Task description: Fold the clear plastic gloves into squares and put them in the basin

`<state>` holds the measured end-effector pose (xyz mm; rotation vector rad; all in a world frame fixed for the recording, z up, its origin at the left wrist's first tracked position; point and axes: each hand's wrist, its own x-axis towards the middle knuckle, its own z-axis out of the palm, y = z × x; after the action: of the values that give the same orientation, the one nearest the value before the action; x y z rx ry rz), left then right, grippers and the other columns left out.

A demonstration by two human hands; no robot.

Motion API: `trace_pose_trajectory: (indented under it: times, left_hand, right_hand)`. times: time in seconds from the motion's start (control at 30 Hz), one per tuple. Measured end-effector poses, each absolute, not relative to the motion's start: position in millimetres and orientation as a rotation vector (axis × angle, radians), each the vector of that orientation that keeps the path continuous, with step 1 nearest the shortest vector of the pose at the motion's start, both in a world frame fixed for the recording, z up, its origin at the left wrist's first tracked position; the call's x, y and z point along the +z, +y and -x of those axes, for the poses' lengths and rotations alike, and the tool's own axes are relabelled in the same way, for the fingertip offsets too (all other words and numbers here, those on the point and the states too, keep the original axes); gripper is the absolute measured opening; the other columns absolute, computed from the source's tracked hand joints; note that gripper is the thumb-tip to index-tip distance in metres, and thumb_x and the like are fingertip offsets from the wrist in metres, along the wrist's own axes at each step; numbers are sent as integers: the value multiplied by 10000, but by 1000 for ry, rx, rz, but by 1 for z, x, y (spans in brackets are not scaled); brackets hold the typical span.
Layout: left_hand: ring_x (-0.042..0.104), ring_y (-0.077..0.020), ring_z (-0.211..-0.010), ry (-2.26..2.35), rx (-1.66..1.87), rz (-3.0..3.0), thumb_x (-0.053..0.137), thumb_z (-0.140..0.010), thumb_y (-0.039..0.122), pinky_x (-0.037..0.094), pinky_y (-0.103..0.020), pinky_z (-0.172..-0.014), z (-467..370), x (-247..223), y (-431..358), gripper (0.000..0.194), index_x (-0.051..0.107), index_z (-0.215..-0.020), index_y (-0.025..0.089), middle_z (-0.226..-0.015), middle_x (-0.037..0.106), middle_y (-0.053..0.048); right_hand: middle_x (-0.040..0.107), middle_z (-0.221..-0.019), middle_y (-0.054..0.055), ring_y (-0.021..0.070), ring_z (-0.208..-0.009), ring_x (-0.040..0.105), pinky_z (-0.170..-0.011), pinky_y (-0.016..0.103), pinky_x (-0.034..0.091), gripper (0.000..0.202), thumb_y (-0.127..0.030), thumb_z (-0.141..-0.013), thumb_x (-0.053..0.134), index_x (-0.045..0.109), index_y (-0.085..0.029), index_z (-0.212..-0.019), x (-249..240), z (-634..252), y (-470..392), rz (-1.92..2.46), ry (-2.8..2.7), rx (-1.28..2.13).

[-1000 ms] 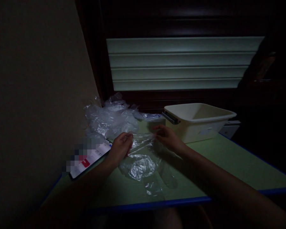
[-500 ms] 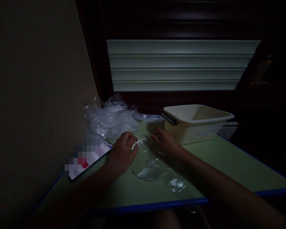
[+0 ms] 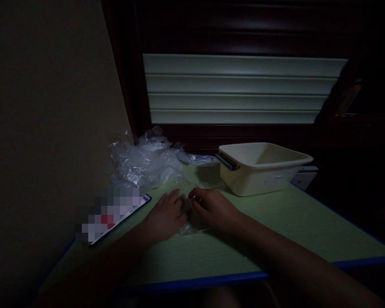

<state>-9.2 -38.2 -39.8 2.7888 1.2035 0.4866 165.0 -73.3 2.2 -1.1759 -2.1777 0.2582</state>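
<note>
A thin clear plastic bag (image 3: 192, 229) lies crumpled on the light green table, mostly hidden under my two hands. My left hand (image 3: 165, 217) rests on its left part, fingers stretched forward and slightly apart. Close beside it, my right hand (image 3: 213, 208) has its fingers curled in a pinch at the plastic near my left thumb. The exact grip is dim and partly covered.
Behind my left hand, a heap of crumpled clear plastic (image 3: 147, 160) leans toward the wall. A phone (image 3: 122, 216) lies at the left. A cream plastic bin (image 3: 259, 177) with a dark handle stands at the back right. Blue edging (image 3: 211, 280) borders the table (image 3: 308, 231).
My right hand has come left and nearer, beside my left hand. The plastic that trailed over the table's front edge is now gathered beneath my hands. My left fingers have straightened.
</note>
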Motion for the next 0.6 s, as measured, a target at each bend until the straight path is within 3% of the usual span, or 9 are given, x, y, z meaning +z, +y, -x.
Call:
trace_pose_trajectory:
  times: [0.23,0.6]
  left_hand:
    - [249,-304,-1319,1388,364,-2777,366,-865,538,204,-444,-1062,11,-40,-43,630,408,-1308,93,-1416,301,-194]
    - [166,-318,-1340,1356,161,-2809,388,-810,635,163,-464,-1068,8,-30,-46,771,340,-1364,101,-1446,206,-197]
  right_hand:
    - [624,-1044,153,224,-925,596,-793,308,423,305,-65,-807,422,609,-117,-1042,-19,-185,-42,1201,-2246,238]
    - [538,-1259,168,248,-1209,451,-981,402,364,357,-289,-913,382,565,-126,-1172,-38,-194,-18,1104,-2362,232]
